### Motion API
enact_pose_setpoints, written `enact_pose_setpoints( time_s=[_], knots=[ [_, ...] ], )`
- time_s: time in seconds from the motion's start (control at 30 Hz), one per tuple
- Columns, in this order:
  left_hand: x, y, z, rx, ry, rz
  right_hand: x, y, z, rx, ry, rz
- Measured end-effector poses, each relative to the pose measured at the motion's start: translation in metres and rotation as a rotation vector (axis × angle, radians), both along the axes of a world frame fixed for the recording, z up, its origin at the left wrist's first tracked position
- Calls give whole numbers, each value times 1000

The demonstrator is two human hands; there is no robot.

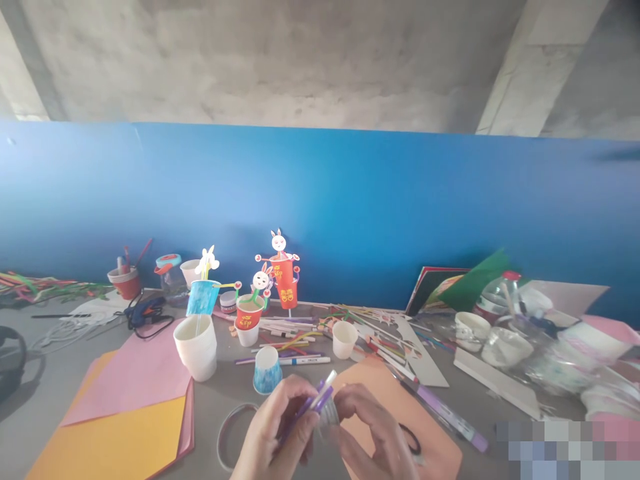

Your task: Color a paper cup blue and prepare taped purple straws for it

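Near the bottom centre, my left hand (285, 430) pinches purple and white sticks (324, 393) that point up and to the right. A roll of clear tape (329, 419) sits between my two hands, and the curled fingers of my right hand (373, 430) are closed on its right side. Just beyond my left hand, a blue-painted paper cup (267, 370) stands upside down. Orange paper (400, 413) lies beneath my right hand, with the dark handle of scissors (411, 440) on it. A grey ring (233, 433) lies left of my left hand.
White stacked cups (196, 350) and pink and yellow paper (125, 427) are at left. Cup figures with rabbit heads, one on a red cup (284, 283), stand behind. Pens and sticks lie across the middle. A purple pen (453, 419), wrapped cups (506, 348) and plastic bags are at right.
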State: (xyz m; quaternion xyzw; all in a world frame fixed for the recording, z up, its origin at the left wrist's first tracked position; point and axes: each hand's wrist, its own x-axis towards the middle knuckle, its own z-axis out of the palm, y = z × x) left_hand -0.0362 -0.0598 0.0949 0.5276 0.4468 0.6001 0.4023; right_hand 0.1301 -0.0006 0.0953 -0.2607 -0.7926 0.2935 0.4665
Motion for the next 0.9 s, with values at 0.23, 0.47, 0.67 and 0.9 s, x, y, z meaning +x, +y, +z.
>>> enact_pose_setpoints(
  time_s=[0.23,0.47,0.67,0.9],
  knots=[
    [6,5,-7,118,186,150,-4,-4,3,143,-51,-196],
    [10,1,-8,199,407,295,-4,-10,36,372,-193,-247],
    [16,-2,9,147,300,245,-8,-9,35,470,-227,-259],
    [20,-3,13,82,190,264,-9,-8,34,492,-240,-280]
  ],
)
